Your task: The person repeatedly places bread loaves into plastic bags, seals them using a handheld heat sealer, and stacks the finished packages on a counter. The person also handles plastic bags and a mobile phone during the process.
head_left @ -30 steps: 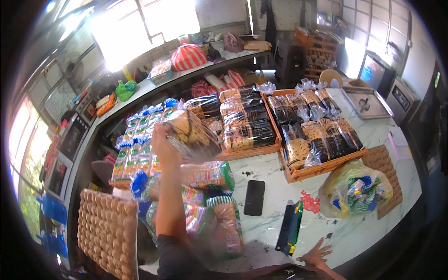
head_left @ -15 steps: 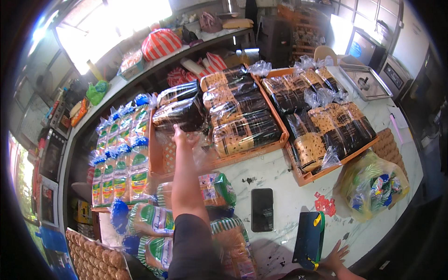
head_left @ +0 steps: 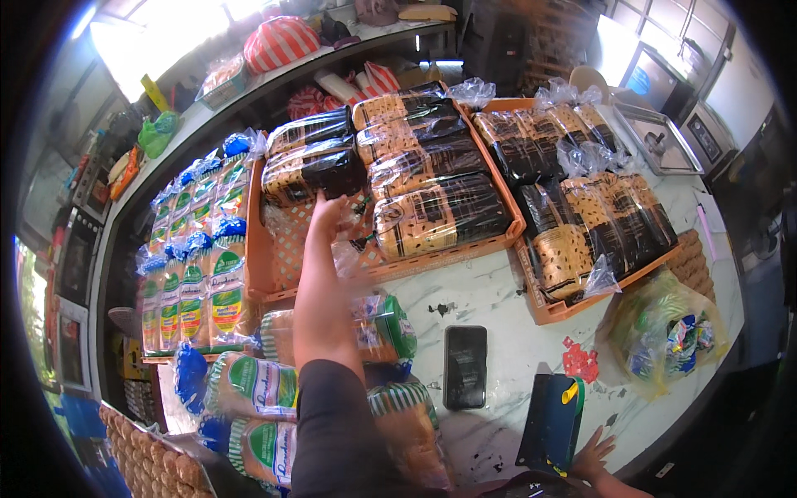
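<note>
My left hand (head_left: 330, 212) reaches into the orange crate (head_left: 390, 272), its fingers at the near lower edge of a loaf of bread in a black-and-tan bag (head_left: 311, 172). The fingers look apart and not wrapped round it; part of them is hidden. Similar bagged loaves (head_left: 440, 217) fill the crate's right side, and another loaf (head_left: 309, 130) lies behind. My right hand (head_left: 593, 456) rests on the marble-patterned table with fingers spread, beside a dark blue-green tabletop device (head_left: 550, 423) with yellow parts, perhaps a bag sealer.
A second orange crate (head_left: 564, 312) holds more bagged loaves at right. White-bread bags (head_left: 226, 290) with blue tops stand at left, and several bread bags (head_left: 257, 386) lie nearer. A phone (head_left: 465, 367), red scraps (head_left: 579, 362) and a yellowish plastic bag (head_left: 664, 332) lie on the table.
The view has shifted a little. My left hand stays at the same loaf, which now lies straighter beside the one behind it. My right hand remains by the device.
</note>
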`<state>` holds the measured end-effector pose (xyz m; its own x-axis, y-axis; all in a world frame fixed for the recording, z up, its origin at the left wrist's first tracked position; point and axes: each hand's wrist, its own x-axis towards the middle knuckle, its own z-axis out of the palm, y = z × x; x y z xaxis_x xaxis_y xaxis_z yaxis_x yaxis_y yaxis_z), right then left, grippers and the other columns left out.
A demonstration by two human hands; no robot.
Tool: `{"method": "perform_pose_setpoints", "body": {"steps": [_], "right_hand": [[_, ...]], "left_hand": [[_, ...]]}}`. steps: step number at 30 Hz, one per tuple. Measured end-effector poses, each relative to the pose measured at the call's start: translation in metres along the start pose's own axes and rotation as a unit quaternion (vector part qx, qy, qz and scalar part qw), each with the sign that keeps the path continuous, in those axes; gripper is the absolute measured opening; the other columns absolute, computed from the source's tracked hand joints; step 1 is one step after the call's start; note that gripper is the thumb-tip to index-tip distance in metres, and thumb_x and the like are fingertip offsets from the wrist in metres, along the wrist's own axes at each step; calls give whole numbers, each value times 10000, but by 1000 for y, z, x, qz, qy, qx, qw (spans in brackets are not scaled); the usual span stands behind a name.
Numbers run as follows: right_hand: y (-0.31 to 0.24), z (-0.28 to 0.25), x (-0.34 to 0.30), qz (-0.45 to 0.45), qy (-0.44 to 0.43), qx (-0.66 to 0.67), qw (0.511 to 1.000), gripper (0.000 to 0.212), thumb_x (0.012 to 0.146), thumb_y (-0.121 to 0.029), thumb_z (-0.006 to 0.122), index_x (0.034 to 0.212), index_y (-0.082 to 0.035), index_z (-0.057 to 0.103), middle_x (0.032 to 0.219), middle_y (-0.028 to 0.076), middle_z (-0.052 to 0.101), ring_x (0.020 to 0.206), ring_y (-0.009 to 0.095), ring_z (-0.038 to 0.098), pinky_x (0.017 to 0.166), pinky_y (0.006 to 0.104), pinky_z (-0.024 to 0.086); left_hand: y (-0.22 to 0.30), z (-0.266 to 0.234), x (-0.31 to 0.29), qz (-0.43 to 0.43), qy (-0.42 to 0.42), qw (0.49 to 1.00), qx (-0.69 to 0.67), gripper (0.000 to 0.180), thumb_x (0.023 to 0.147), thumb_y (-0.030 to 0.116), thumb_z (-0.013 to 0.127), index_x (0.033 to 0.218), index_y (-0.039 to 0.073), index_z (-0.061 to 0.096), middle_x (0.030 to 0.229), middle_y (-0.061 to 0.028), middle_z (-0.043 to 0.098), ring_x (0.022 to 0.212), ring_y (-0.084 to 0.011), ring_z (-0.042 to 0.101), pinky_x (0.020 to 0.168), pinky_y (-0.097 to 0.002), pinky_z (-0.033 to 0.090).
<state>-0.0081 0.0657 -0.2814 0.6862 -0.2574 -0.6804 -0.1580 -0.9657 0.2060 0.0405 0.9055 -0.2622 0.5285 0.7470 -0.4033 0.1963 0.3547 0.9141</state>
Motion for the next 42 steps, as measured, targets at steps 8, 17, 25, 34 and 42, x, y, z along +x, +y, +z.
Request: {"method": "perform_pose_setpoints", "body": {"steps": [8,17,25,34,42], "right_hand": [[-6,-3,-6,-18,8,21,1000,1619,436,-443,951,1482,-194,-258,1473,368,-264,1365,586,-187,989,785,180],[-23,-41,-57,-58,-23,62,996,1535,542,-304,949,1479,-221,-264,1462,357,-309,1355,580,-229,1017,776,97],[3,-44,-52,-151,-38,130,979,1400,626,-367,885,1510,-181,-185,1481,375,-251,1341,609,-217,1046,747,57],[85,-81,-21,-344,-219,389,826,657,828,-234,722,1400,-103,425,1354,154,473,1113,253,531,889,387,465],[123,-109,3,-375,-265,445,769,324,883,-219,643,1185,-116,589,1032,19,621,877,156,590,709,294,456]], "left_hand": [[29,-33,-95,79,41,972,218,377,849,263,692,1155,48,638,795,-40,628,646,-163,566,471,-360,501],[92,-6,-391,287,8,902,323,406,895,181,675,1250,8,584,975,-70,646,818,-115,596,728,-271,501],[-31,24,-639,160,-40,985,59,371,916,107,631,1254,-26,559,1038,-86,653,904,-135,604,801,-279,497],[-144,45,-716,64,99,992,44,329,945,159,610,1224,-10,574,1023,-55,648,880,-115,604,759,-256,476],[-105,13,-687,126,285,944,-109,353,920,221,621,1223,47,573,1005,-20,629,860,-117,598,692,-256,472]]}}
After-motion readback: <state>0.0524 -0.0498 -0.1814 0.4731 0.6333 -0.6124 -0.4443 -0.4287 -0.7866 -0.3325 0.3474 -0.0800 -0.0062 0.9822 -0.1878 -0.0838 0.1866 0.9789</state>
